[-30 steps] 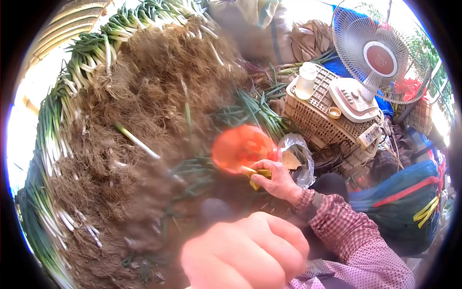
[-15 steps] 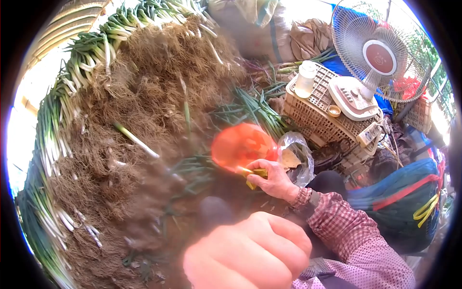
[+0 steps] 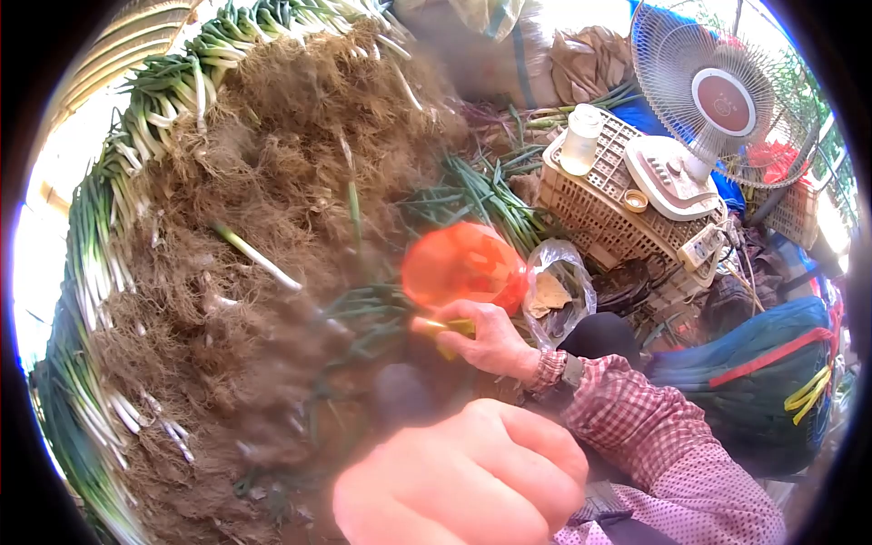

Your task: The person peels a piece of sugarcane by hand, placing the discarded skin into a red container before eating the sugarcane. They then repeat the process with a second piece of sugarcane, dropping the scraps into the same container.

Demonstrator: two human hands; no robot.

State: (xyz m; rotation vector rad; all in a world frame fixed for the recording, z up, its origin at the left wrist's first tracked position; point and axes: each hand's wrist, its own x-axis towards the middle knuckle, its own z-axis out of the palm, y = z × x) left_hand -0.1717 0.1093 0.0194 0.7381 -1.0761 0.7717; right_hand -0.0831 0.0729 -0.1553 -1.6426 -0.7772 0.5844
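Observation:
My right hand (image 3: 490, 341), with a checked sleeve and a wrist strap, pinches a yellow strip (image 3: 450, 329) just below a red-orange round container (image 3: 465, 268). Large and close to the camera, my left hand (image 3: 463, 481) is a closed fist at the bottom centre; whatever it may hold is hidden. Green onion leaves (image 3: 495, 200) lie beyond the container. To its right is a clear plastic bag (image 3: 563, 282) with something tan inside.
Green onions with tangled roots (image 3: 245, 200) are heaped along the left. At the upper right, a fan (image 3: 722, 100) and a jar (image 3: 581, 141) stand on a plastic crate (image 3: 581, 213). A blue-green net bundle (image 3: 763, 372) with yellow ties lies at the right.
My right hand has moved a little to the left with the yellow strip. My left fist has shifted slightly left and stays closed.

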